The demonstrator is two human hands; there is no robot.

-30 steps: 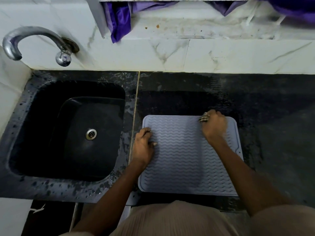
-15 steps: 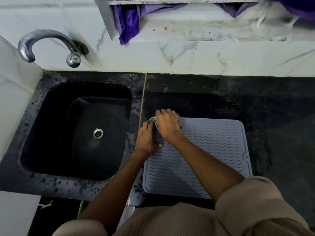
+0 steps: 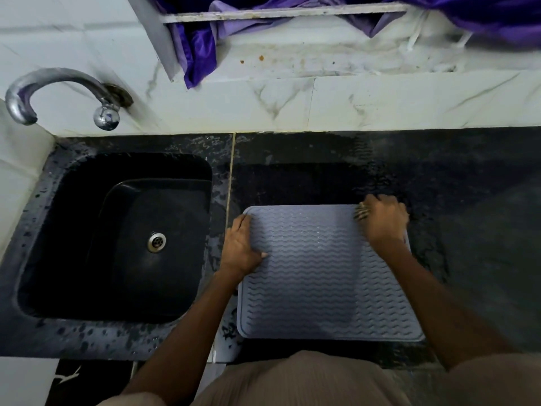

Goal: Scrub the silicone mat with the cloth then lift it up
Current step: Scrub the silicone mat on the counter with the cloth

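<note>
A grey silicone mat (image 3: pixel 316 276) with a wavy ribbed surface lies flat on the dark wet countertop (image 3: pixel 468 230), right of the sink. My left hand (image 3: pixel 243 247) presses flat on the mat's left edge near its far corner, fingers apart. My right hand (image 3: pixel 383 219) is at the mat's far right corner, closed over a small striped cloth (image 3: pixel 362 213) that peeks out by the knuckles; most of the cloth is hidden under the hand.
A black sink (image 3: pixel 117 238) with a metal drain (image 3: pixel 156 242) lies to the left, its rim beaded with water. A chrome tap (image 3: pixel 58 95) curves out of the white marble wall. Purple fabric (image 3: pixel 199 54) hangs from the ledge behind.
My right hand has swept with the cloth from the mat's far left corner back across to its far right corner. The left hand stayed on the left edge.
</note>
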